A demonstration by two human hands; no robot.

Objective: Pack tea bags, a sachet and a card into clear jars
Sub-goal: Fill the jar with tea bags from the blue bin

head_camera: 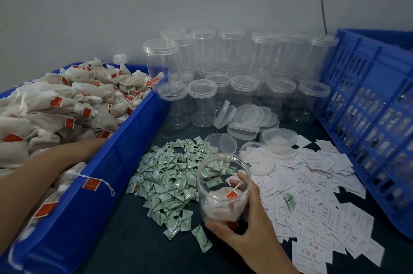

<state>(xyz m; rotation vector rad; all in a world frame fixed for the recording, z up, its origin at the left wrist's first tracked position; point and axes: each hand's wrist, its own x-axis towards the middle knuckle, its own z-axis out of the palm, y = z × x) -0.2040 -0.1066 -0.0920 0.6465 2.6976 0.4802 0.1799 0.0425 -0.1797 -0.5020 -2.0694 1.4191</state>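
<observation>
near centre on the dark table [134, 247], right hand [250, 226] grips an open clear jar [223, 184] standing upright, no lid on. thumb wraps the jar's near base, fingers [243, 181] curl round its right and far side, seen through the plastic. jar sits left of the palm, fully inside the grasp. inside it, a few pale tea bags in the lower half, one red tag [231, 195] on a string against the wall.

left arm [55, 162] reaches from the near left into the blue bin [111, 175], which is heaped with tea bags [55, 104] with red tags. left hand is buried among the bags by the bin's right wall, so cannot tell if it holds anything. two tags hang over the bin's near wall.

sachets [174, 175], green and white, lie in a loose pile between bin and jar, touching the jar's left side from behind. cards [317, 202], white with red print, are spread right of the hand, some under the wrist; one stray sachet lies on them.

far side: loose lids [248, 117] stacked and tilted, some dish-up just beyond the jar. behind them lidded empty jars [225, 55] stand in rows against the wall. blue slatted crate [368, 117] at the right edge.
</observation>
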